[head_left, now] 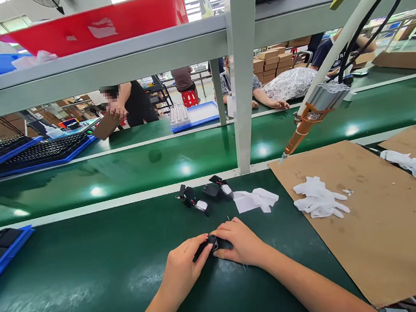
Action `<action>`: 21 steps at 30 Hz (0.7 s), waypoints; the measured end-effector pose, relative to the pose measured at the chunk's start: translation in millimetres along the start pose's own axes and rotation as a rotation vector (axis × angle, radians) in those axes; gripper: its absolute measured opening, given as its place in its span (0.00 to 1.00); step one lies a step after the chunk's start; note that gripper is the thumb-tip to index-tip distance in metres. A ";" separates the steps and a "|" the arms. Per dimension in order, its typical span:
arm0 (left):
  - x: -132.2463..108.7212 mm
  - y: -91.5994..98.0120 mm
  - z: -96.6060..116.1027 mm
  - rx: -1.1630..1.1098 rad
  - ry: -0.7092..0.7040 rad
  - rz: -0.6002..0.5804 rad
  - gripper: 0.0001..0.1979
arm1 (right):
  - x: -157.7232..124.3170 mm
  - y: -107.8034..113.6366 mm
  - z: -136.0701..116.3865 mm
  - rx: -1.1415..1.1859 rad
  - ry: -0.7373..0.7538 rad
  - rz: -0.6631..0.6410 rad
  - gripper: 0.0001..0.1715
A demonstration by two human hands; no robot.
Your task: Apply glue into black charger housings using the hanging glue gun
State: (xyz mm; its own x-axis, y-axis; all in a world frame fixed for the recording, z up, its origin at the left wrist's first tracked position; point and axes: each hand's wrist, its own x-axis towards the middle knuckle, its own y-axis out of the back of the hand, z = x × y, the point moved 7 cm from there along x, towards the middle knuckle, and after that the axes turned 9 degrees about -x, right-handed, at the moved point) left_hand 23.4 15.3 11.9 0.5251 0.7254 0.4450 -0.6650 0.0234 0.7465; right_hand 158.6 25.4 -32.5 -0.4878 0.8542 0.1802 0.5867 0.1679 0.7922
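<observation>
Both hands meet over the green bench, fingers closed around a small black device that looks like a casing with a rounded rim. My left hand pinches it from the left; my right hand grips it from the right. Fingers cover most of the device. Thin pale tips stick out above and below my right hand; what they belong to is hidden. Just beyond lie two opened black assemblies, one at left and one at right, each with a white part and small wires. Beside them is a crumpled white cloth or paper.
White gloves lie on a brown cardboard sheet at right. An orange-handled power driver hangs above it. A blue tray of black parts stands at left. A metal post rises ahead; co-workers sit beyond the green belt.
</observation>
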 end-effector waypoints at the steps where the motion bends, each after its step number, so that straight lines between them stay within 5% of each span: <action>1: -0.2 -0.7 0.9 0.017 0.002 -0.001 0.09 | 0.1 0.3 -0.3 -0.002 0.003 0.003 0.20; 21: 1.3 -7.6 5.8 0.051 0.074 -0.007 0.09 | 0.8 -0.8 -6.2 -0.064 0.038 0.011 0.21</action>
State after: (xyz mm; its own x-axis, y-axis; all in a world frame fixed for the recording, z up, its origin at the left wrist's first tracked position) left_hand 32.3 12.0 9.6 0.4878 0.7744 0.4030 -0.6325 -0.0046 0.7745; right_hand 153.8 22.9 -29.4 -0.5068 0.8361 0.2102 0.5503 0.1260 0.8254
